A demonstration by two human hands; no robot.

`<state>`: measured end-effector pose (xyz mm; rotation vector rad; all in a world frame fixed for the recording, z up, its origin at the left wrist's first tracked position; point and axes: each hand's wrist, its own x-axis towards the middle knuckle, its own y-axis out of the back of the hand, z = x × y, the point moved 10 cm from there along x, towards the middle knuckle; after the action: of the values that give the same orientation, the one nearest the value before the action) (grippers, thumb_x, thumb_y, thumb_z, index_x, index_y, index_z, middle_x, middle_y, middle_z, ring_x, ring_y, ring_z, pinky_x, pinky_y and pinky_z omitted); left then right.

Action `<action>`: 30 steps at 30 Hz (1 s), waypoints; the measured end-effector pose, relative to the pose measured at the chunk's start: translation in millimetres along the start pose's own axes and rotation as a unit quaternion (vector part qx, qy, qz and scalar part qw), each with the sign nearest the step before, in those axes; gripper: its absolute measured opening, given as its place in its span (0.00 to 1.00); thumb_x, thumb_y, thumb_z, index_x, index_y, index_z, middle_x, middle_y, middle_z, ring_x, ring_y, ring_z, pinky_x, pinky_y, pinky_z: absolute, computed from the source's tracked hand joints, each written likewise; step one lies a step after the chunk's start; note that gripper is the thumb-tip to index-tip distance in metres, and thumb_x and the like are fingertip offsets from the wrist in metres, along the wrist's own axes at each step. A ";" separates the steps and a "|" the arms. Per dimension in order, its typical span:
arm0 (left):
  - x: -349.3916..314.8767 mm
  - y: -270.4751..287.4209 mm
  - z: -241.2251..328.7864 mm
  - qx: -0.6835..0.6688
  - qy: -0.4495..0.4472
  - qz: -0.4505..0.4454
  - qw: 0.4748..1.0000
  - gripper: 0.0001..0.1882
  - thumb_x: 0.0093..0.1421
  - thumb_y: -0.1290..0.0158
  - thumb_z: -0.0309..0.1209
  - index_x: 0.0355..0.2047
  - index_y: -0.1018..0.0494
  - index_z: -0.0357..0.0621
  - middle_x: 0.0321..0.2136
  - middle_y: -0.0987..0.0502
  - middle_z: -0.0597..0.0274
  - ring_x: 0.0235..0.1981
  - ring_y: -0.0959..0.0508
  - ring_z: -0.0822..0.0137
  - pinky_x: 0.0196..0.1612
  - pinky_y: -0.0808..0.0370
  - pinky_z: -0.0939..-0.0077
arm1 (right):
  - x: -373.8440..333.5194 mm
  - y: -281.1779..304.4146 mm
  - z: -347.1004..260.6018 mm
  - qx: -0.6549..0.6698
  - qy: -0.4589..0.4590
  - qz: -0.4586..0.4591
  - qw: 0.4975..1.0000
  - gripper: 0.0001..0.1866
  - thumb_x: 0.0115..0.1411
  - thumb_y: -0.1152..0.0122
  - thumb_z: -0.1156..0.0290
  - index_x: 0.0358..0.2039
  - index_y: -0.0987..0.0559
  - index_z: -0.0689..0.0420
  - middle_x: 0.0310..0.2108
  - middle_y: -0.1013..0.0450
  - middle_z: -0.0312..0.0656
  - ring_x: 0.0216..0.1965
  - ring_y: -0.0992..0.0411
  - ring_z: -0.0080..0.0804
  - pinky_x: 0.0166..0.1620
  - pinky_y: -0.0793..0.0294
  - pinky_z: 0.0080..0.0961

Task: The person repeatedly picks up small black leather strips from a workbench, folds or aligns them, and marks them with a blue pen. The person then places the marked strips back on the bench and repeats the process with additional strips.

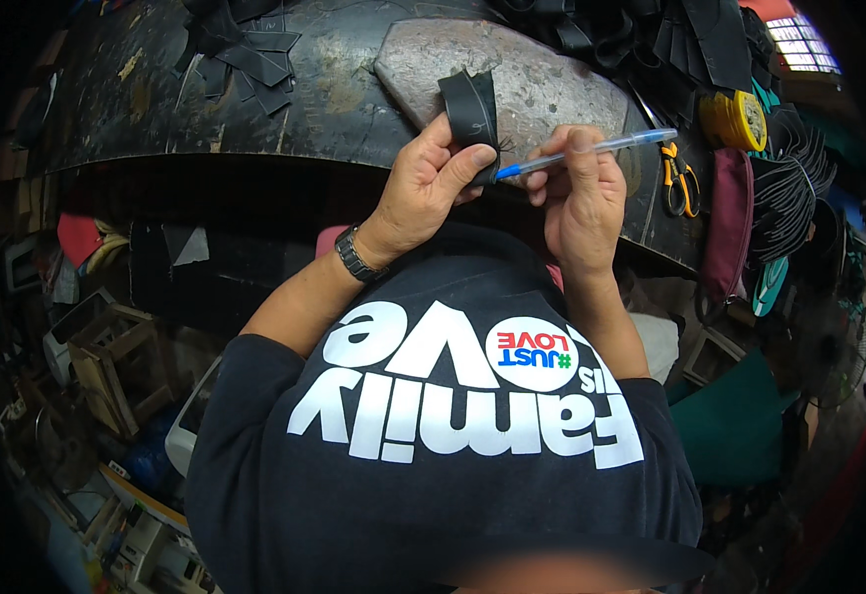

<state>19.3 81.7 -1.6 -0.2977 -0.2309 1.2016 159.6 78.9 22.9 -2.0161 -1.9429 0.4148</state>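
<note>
My left hand [431, 178] pinches a short, curved strip of black leather-like material [469, 111] between thumb and fingers. A small pale mark shows on the strip's face, and loose dark threads stick out near my thumb. In my right hand [583, 188] is a clear ballpoint pen [636, 142] with a blue tip, held between thumb and fingers. The pen's blue end points left and meets the strip's lower edge beside my left thumb; whether it touches cannot be made out. Both hands are over the near edge of a grey stone slab [542, 89].
The slab lies on a dark, worn table [324, 109]. Black cut pieces [250, 59] are piled at far left, more black material [695, 45] at far right. Orange-handled scissors [680, 183], a yellow spool [733, 121], a maroon pouch [730, 223] and black cords [792, 183] sit to the right.
</note>
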 end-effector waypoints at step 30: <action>117.8 -11.9 40.9 0.341 -0.082 -0.074 0.933 0.10 0.65 0.51 0.35 0.36 0.31 0.40 0.21 0.31 0.71 0.21 0.35 0.80 0.23 0.36 0.82 | 18.1 15.0 -54.7 0.194 0.032 -0.147 0.969 0.21 0.70 0.61 0.53 0.25 0.34 0.53 0.13 0.41 0.35 0.15 0.46 0.22 0.23 0.46 0.24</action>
<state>56.8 192.5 43.0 0.4229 0.0313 1.0861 196.6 95.3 66.6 -1.4578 -1.9033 0.5926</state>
